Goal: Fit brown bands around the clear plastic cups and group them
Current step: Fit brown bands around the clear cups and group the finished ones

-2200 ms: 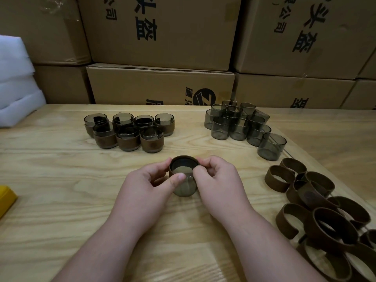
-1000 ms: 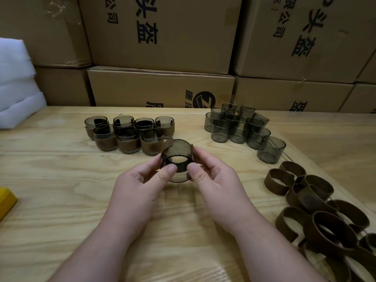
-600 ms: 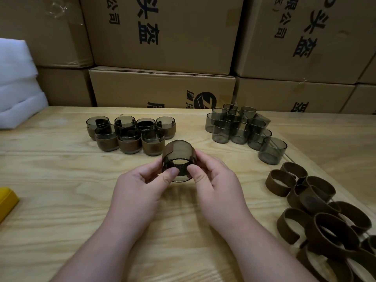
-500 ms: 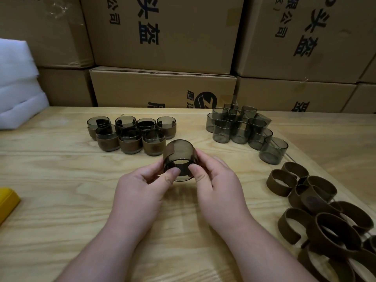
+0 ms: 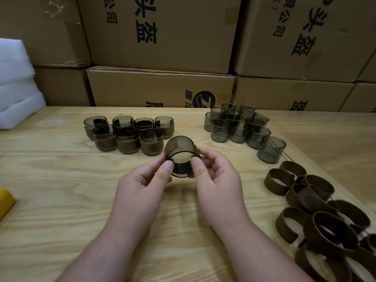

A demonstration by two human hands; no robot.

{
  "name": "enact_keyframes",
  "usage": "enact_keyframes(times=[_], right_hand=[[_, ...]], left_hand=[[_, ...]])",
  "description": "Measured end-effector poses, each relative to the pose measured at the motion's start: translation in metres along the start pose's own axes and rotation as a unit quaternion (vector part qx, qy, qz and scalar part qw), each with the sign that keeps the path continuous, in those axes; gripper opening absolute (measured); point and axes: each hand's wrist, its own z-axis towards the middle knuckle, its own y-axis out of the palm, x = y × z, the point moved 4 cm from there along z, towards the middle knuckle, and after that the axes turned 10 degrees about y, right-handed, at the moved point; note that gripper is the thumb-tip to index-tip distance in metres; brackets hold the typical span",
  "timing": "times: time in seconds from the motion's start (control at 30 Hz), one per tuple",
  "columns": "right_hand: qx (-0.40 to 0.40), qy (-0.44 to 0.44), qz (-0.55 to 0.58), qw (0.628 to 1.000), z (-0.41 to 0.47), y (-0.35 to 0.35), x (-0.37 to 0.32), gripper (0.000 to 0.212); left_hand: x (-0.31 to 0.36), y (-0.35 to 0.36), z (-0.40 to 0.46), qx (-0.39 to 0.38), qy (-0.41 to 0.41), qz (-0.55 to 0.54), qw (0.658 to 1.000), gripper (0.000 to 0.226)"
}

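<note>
A smoky clear plastic cup (image 5: 181, 157) lies on its side above the table centre, its mouth facing me, with a brown band (image 5: 170, 147) wrapped partly around it. My left hand (image 5: 142, 184) pinches the cup's left rim with thumb and fingers. My right hand (image 5: 215, 180) pinches the right rim and the band's end. Several banded cups (image 5: 126, 135) stand grouped at the back left. Several bare cups (image 5: 240, 127) stand at the back right. Loose brown bands (image 5: 317, 216) are piled at the right.
The wooden table (image 5: 61, 190) runs back to a wall of stacked cardboard boxes (image 5: 162, 37). White foam (image 5: 16, 82) sits at the far left. A yellow object (image 5: 6, 200) pokes in at the left edge.
The cup was upright near the table with the hands around it. It has since been lifted, tipped onto its side and moved slightly away from me, with the band wrapping around it.
</note>
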Motion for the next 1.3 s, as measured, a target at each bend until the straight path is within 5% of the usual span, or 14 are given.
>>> enact_keyframes(times=[0.27,0.57,0.9,1.3], right_hand=[[0.043,0.019,-0.001,0.999,0.003,-0.008,0.001,0.015],[-0.113,0.030,-0.190,0.975,-0.001,0.006,0.009,0.049],[-0.035,0.010,-0.316,0.948,0.011,0.006,0.013,0.047],[0.082,0.073,-0.405,0.908,0.052,0.017,0.016,0.068]], left_hand=[[-0.010,0.002,0.001,-0.044,-0.005,0.024,0.999,0.045],[-0.020,-0.002,0.002,-0.026,-0.017,0.113,0.993,0.038],[-0.013,0.004,0.003,-0.097,0.002,0.274,0.957,0.034],[-0.020,0.001,0.003,-0.069,-0.040,0.239,0.968,0.062]])
